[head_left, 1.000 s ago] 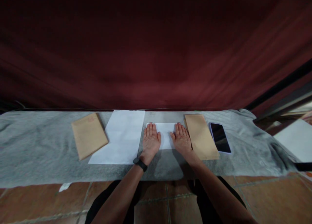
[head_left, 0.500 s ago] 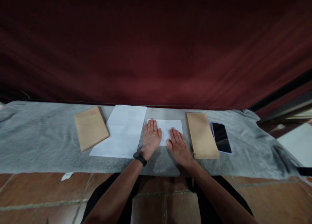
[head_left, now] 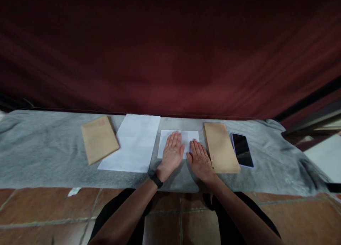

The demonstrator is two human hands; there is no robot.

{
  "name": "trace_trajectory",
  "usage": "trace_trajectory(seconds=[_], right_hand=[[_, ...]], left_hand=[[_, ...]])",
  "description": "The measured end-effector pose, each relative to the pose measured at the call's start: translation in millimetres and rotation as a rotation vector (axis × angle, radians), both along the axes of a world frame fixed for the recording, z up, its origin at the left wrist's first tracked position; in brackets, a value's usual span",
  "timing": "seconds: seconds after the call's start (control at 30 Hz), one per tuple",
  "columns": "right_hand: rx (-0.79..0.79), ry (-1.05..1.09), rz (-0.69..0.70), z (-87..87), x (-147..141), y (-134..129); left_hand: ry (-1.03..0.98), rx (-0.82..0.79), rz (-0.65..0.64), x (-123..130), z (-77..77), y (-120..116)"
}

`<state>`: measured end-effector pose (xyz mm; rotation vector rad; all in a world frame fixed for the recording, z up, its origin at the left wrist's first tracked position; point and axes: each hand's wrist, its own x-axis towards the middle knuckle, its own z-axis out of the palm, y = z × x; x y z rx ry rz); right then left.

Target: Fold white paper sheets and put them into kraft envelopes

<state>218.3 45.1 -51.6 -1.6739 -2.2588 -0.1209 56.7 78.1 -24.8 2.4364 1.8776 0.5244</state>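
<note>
A small white folded-looking sheet of paper [head_left: 163, 145] lies on the grey cloth in front of me. Flat on its middle rests my left hand [head_left: 173, 151], fingers stretched out, a dark band on the wrist. My right hand [head_left: 199, 159] lies flat over the sheet's right edge, fingers straight. Both hands hide part of the paper. To the left is a larger white sheet [head_left: 135, 142], with a stack of brown envelopes [head_left: 99, 140] overlapping its edge. Just right of my right hand sits another stack of brown envelopes [head_left: 221, 147].
A phone [head_left: 242, 150] with a dark screen lies at the right, against the brown stack. The grey cloth [head_left: 48, 149] covers a narrow bench. Behind it hangs a dark red curtain [head_left: 170, 67]. A white scrap [head_left: 74, 191] is on the tiled floor.
My left hand has slid right from the small paper's left edge to its middle, uncovering the left part. My right hand has shifted slightly right.
</note>
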Motion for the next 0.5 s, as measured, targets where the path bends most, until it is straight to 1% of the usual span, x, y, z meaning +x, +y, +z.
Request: trace_trajectory(seconds=[0.07, 0.1, 0.17, 0.27, 0.5], right_hand=[[-0.005, -0.022, 0.004, 0.2, 0, -1], [-0.005, -0.032, 0.008, 0.2, 1, -2], [0.0, -0.046, 0.012, 0.0, 1, -3], [0.008, -0.042, 0.012, -0.6, 2, -3], [0.002, 0.023, 0.008, -1.2, 4, 0]], left_hand=[[-0.002, -0.006, -0.118, 10, 0.3, -9], [0.0, -0.015, -0.152, 14, -0.4, -13], [0.009, -0.036, -0.169, 18, -3.2, -19], [0.031, -0.044, -0.135, 13, -7.8, -21], [0.082, -0.031, 0.015, -13, -14.4, -15]])
